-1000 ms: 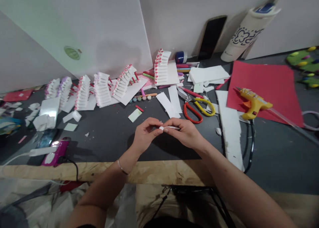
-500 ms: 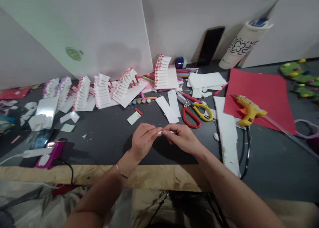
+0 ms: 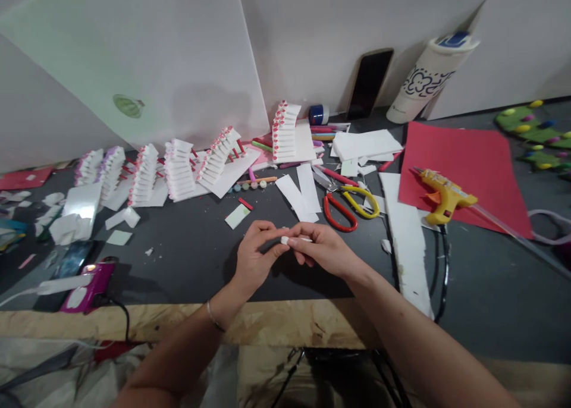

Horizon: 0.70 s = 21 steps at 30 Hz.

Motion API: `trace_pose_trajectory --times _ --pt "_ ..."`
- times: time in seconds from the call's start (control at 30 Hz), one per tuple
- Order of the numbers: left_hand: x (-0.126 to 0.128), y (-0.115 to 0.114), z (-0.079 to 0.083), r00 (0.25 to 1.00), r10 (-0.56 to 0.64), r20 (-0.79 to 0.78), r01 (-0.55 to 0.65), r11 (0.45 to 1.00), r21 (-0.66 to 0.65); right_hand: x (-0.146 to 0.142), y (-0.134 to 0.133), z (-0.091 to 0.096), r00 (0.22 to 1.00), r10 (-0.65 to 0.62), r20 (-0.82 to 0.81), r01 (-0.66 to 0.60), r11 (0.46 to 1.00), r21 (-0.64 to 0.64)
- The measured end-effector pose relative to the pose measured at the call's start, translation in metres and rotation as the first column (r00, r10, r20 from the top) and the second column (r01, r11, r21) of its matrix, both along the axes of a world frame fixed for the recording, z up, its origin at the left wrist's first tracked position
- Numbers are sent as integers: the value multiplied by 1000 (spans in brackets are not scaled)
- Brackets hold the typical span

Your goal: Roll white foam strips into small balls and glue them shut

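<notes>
My left hand (image 3: 254, 254) and my right hand (image 3: 324, 248) meet over the dark tabletop (image 3: 191, 247), near its front edge. Both pinch a small white strip (image 3: 295, 239) between their fingertips; the fingers of each hand are closed on it. Just beyond the hands lie two white paper strips (image 3: 300, 191) and red-and-yellow scissors (image 3: 350, 204). A small white-and-green card (image 3: 237, 216) lies to the left of the strips.
Several white stepped paper models (image 3: 178, 169) stand in a row at the back left. A yellow glue gun (image 3: 444, 195) rests on a red sheet (image 3: 464, 170) at right. A long white foam piece (image 3: 408, 235), a pink device (image 3: 87, 280) and a phone (image 3: 368, 84) are also here.
Both hands have sunk slightly toward the table with the white strip still pinched between them; the view has tilted a little.
</notes>
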<state>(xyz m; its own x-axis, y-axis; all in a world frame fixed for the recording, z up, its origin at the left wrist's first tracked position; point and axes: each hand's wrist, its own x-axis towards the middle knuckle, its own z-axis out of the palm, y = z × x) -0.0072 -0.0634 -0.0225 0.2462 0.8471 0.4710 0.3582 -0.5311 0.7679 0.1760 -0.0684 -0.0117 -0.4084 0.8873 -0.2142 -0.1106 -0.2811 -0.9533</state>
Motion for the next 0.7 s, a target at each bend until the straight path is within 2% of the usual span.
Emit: trace_pose_trajectory --times 0.07,0.13,0.23,0.33,0.47,0.7 --pt "-2 2 2 990 11 -142 12 987 159 1 0 1 997 -22 68 20 1000 24" --pt "-4 3 3 966 23 -256 60 949 309 1 -1 1 992 -20 121 16 999 32" --pt "-5 3 2 950 34 -311 100 908 407 0 -2 0 991 -4 136 2 1000 19" --pt "-4 1 -1 969 26 -246 70 926 371 -1 -2 -1 998 18 68 -17 1000 -7" --pt "-2 0 0 992 -17 -122 46 970 238 1 0 1 996 66 -61 -68 997 -29" --pt "1 0 6 999 -34 -11 35 992 118 3 1 3 980 158 -124 -165 985 -43"
